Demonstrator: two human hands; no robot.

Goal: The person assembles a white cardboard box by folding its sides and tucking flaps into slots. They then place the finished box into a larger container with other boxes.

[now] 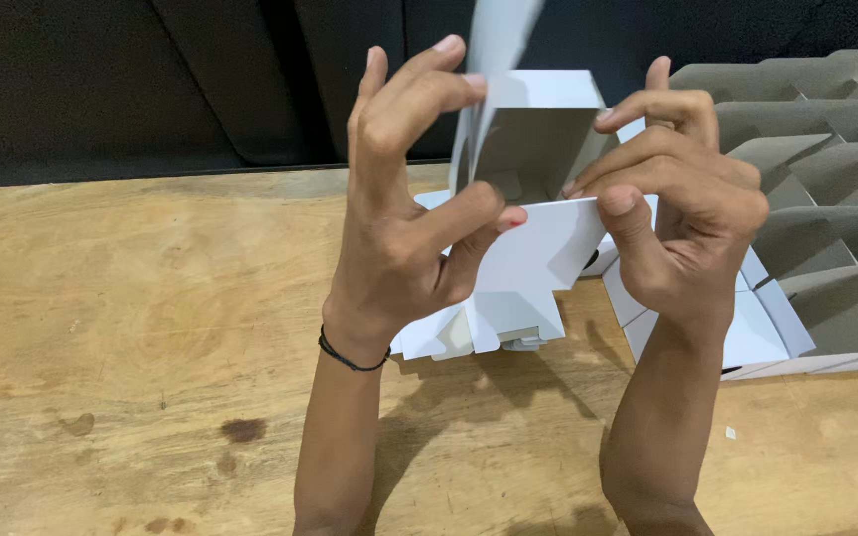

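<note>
Fingers of left hand and right hand pinch white cardboard box flaps, box between them

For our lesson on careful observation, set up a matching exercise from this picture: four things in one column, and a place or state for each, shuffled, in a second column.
Column one:
1. white cardboard box
2. black wrist band
3. stack of grey folded boxes
4. wooden table

Column two:
A. on the left hand's wrist
B. piled at the right edge
C. held by both hands, left and right hand, flaps open
D. marked with dark stains

Pairs: 1-C, 2-A, 3-B, 4-D
</note>
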